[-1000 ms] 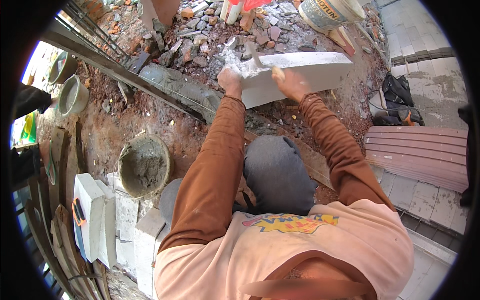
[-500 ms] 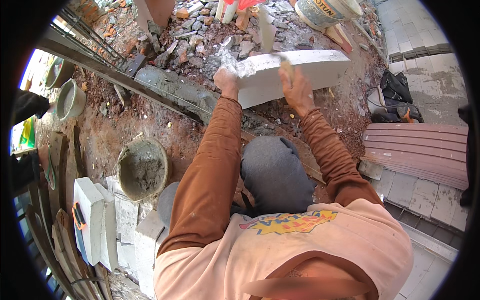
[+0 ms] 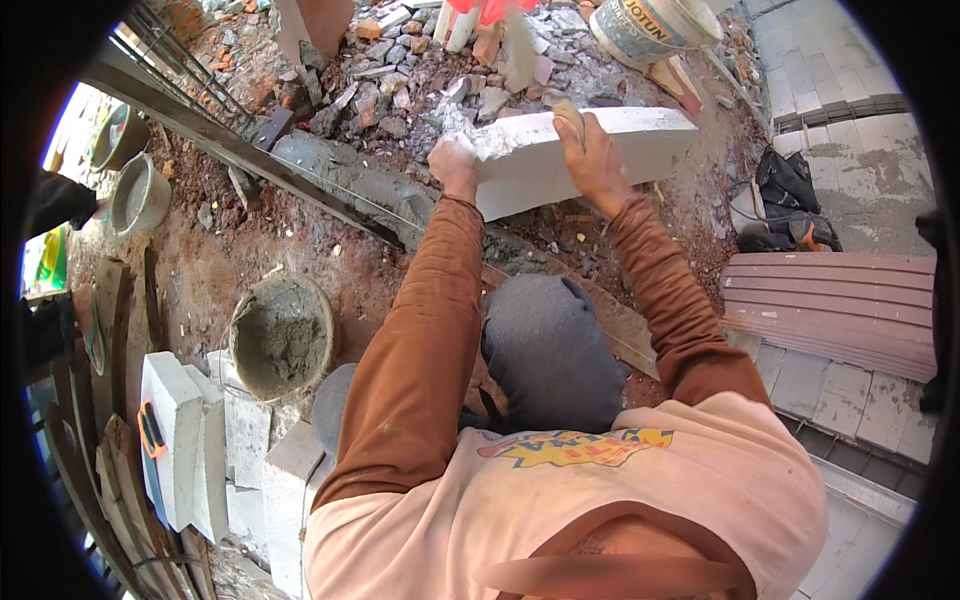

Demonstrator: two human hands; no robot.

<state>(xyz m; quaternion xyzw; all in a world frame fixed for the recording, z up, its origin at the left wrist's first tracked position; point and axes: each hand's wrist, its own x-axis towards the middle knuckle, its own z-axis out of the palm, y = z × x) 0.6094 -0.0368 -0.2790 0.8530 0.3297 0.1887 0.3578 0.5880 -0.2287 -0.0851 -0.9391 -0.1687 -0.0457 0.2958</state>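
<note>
My left hand (image 3: 455,167) is closed on the left end of a pale aerated concrete block (image 3: 535,175), which stands on its long edge in front of me. Rough grey-white crumbs or mortar sit at that end, by my knuckles. In my right hand (image 3: 598,168) is the wooden handle of what looks like a trowel (image 3: 569,116), held above the block's top edge. Its flat blade points away from me and is smeared by motion. To the left of the block runs a band of grey mortar (image 3: 335,175), with a taut string along it.
A bucket (image 3: 238,345) of wet mortar stands left of my knees, above stacked white blocks (image 3: 172,420). Rubble (image 3: 400,70) and a white pail (image 3: 650,35) lie beyond. A long board (image 3: 230,155) crosses at left. Reddish panels (image 3: 830,305) lie at right. Another person's dark sleeve (image 3: 65,203) shows at far left.
My right hand has shifted slightly with the trowel, its handle now tipped upright and the blade swung a little left. The left hand and the block stay nearly where they were.
</note>
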